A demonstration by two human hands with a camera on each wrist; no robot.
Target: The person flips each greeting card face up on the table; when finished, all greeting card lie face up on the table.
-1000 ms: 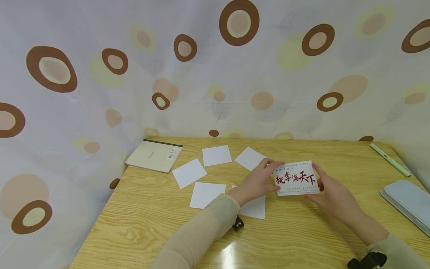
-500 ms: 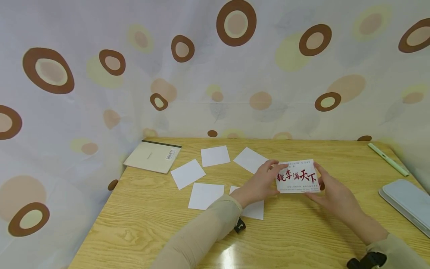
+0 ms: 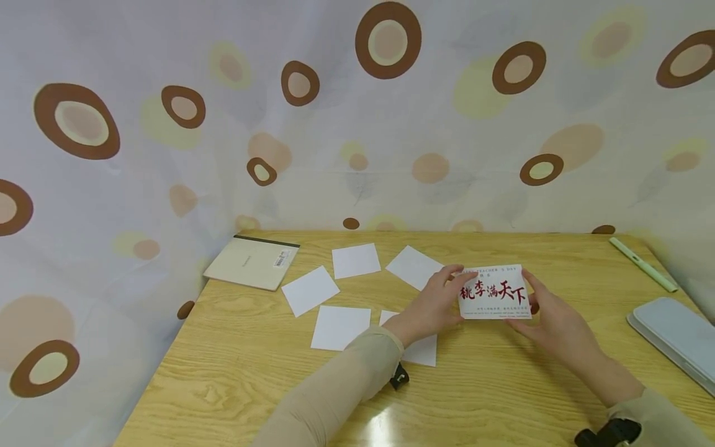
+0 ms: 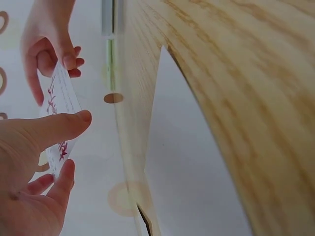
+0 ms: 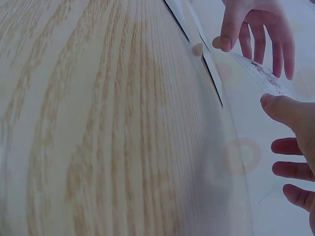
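A white greeting card [image 3: 494,292] with large red characters and small lines of print is held up above the table, its printed face toward me. My left hand [image 3: 432,308] pinches it by the left edge, the fingertips near the upper corner and the thumb at the lower one. At the opposite edge my right hand [image 3: 564,326] grips it between thumb and fingers. In the left wrist view the card [image 4: 61,101] spans both hands. Blank white cards lie on the table left of it, among them one [image 3: 421,351] partly hidden under my left forearm.
More blank cards lie around, such as one [image 3: 356,260] at the back and one [image 3: 341,327] nearer me. A cream notebook [image 3: 252,262] sits at the back left of the wooden table [image 3: 223,385]. A green pen [image 3: 643,264] and a pale blue case [image 3: 678,332] are on the right.
Both hands keep hold of the card, which has shifted slightly. My left fingers have moved a little further over its upper left corner. The head view has drifted slightly.
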